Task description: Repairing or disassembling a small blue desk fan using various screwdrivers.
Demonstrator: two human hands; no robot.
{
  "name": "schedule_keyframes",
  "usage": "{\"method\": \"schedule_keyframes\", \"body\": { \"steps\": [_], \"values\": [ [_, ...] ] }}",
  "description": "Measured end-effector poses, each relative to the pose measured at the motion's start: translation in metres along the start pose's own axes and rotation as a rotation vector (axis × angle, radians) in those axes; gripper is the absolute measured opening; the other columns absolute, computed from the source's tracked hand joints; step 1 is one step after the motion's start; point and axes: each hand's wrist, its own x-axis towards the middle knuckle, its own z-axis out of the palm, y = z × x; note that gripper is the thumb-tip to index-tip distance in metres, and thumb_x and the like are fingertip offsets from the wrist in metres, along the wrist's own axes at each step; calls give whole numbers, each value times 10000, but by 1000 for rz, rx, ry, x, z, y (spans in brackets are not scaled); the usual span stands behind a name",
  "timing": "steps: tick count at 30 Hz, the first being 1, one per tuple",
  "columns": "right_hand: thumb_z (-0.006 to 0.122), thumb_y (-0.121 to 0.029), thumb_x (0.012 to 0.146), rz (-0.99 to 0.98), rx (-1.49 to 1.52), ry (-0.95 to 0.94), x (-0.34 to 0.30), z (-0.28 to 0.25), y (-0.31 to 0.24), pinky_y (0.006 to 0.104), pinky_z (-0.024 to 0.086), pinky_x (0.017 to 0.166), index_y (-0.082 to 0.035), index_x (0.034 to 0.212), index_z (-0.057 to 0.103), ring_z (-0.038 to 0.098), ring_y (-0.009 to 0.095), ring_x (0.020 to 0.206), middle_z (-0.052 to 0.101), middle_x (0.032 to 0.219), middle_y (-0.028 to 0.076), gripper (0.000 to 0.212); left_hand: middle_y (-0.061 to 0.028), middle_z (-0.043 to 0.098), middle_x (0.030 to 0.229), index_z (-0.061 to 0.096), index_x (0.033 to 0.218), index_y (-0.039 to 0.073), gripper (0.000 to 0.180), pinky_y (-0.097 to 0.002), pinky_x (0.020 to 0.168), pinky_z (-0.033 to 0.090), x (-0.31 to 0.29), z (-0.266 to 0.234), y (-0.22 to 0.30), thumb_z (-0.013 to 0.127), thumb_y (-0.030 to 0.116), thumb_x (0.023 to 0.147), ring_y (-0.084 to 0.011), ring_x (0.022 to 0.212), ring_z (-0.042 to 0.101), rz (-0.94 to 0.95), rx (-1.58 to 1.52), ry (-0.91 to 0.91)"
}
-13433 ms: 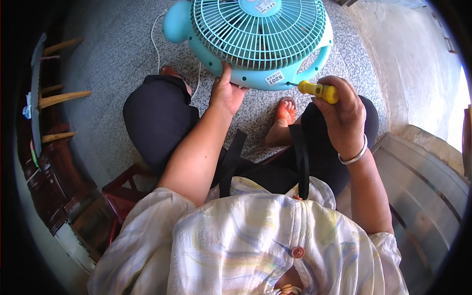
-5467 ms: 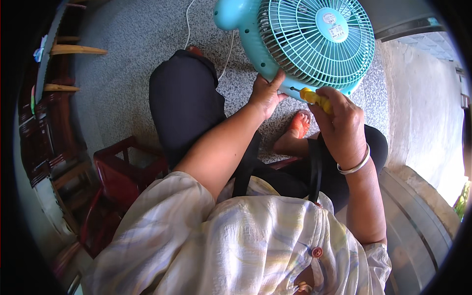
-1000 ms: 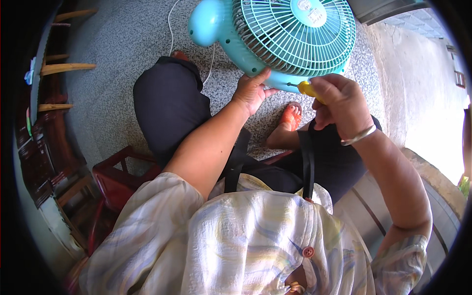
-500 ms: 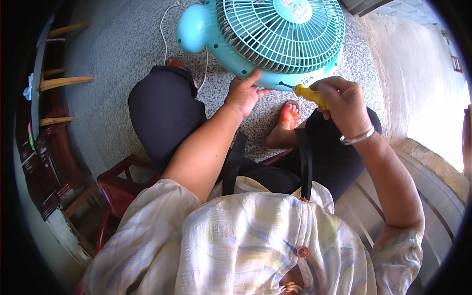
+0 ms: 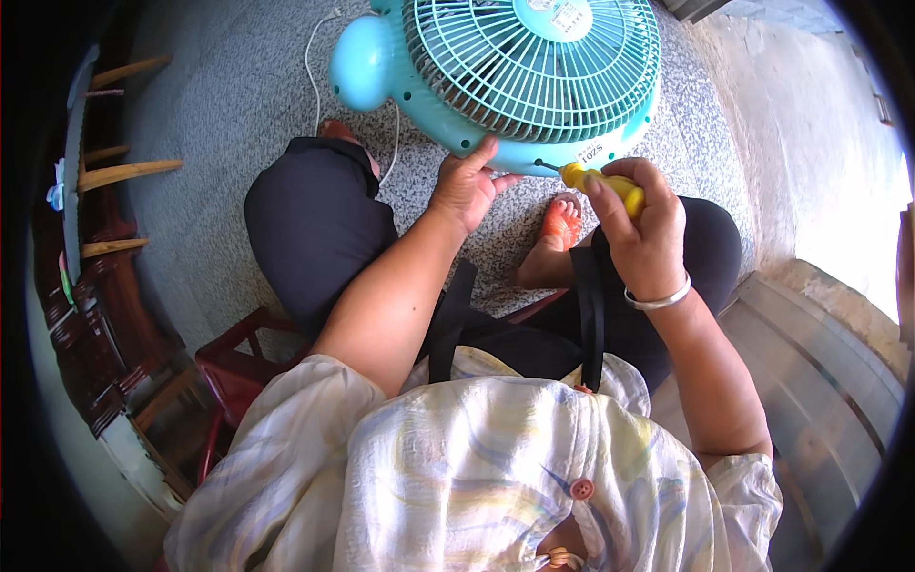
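Observation:
A light-blue electric fan [image 5: 440, 107] with a round wire grille is at the top of the head view, several dark screw holes along its near rim. My left hand [image 5: 464, 188] grips that rim, thumb on top and fingers underneath. In my right hand [image 5: 645, 224] is a screwdriver [image 5: 624, 191] with a yellow handle, held between thumb and curled fingers. Its thin shaft points left, with the tip at a hole in the fan's rim, right of my left hand. Whether the tip sits inside the hole, I cannot tell.
A white cord [image 5: 314, 76] runs over the speckled floor [image 5: 238, 105] left of the fan. My bare feet are below the fan, between my knees. A dark red plastic stool [image 5: 233, 377] stands at lower left, wooden furniture [image 5: 105, 315] farther left. A pale wall is at right.
My right hand has turned about the screwdriver handle, its wrist and forearm swinging down and left. The fan has shifted slightly left and up in view. My left hand keeps its grip.

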Motion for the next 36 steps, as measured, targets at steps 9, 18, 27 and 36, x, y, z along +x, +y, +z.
{"method": "schedule_keyframes", "body": {
  "steps": [9,18,27,36],
  "values": [
    [595,57,701,-139,207,-84,-1,-12,-11,331,461,645,7,975,509,574,312,736,543,844,157,292,-109,497,1196,382,1228,72,471,-509,960,350,-1,2,2,572,281,850,-272,1146,457,7,23,-18],
    [571,51,736,-356,6,-20,20,-14,2,323,469,660,-21,1001,499,592,304,756,557,882,158,284,-113,493,1200,390,1217,37,475,-521,972,339,13,0,-5,558,299,857,-277,1154,450,34,22,6],
    [624,-9,738,-65,417,75,16,0,19,318,478,672,2,971,494,573,293,718,557,868,170,268,-106,491,1201,379,1224,58,500,-521,968,342,21,8,-8,586,301,838,-275,1149,454,29,38,-19],
    [626,33,642,-329,-21,-241,30,-25,4,362,475,631,-9,993,507,556,321,737,509,885,159,373,-104,477,1220,369,1240,58,508,-527,972,336,21,8,-8,570,308,846,-279,1165,437,16,45,14]
  ]
}}
